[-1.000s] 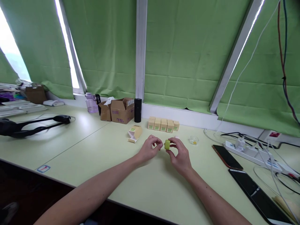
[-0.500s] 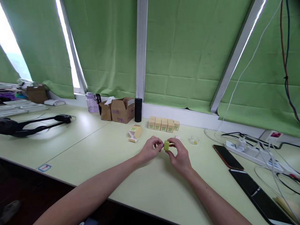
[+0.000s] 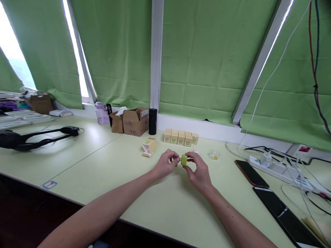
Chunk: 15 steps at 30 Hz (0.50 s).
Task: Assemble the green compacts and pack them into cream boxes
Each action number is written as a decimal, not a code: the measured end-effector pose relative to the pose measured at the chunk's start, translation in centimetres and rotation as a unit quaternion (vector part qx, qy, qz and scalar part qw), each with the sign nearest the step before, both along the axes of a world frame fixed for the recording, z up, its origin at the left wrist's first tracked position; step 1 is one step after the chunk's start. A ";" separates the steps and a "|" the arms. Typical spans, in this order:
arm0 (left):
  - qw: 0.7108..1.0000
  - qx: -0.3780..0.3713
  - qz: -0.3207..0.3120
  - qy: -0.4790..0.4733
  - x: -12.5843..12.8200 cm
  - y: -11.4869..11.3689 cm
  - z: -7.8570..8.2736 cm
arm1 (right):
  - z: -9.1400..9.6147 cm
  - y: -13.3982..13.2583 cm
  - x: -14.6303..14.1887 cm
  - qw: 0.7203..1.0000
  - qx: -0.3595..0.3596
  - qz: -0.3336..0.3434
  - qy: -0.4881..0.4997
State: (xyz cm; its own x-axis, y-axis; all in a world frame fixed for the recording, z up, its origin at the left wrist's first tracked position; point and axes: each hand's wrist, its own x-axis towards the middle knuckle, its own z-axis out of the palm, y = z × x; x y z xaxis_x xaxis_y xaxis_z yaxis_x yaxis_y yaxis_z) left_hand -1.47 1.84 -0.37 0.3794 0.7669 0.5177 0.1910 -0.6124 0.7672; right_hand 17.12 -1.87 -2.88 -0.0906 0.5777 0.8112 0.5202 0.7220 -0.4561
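My right hand grips a small, rounded, yellow-green block between thumb and fingertips, a little above the table. Close against the block's left side, my left hand is closed in a pinch. Something tiny may sit at those fingertips, but it is too small to make out. An opened small carton with a white inside lies on its side beyond my left hand. Past my right hand are a small pale pink piece and a clear plastic piece with a yellow spot.
Several small tan boxes stand in a row at the back. Left of them are a black cylinder, cardboard boxes and a purple bottle. Two phones and a power strip with cables occupy the right. A black headset lies left.
Both hands stay almost in place. The green block has shifted very slightly to the right, and a narrow gap shows between it and my left fingertips.
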 end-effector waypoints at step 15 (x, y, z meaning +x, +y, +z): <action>1.000 -0.012 0.013 -0.007 -0.2 0.4 -0.2 | 0.0 0.1 0.2 1.000 -0.018 -0.005 0.005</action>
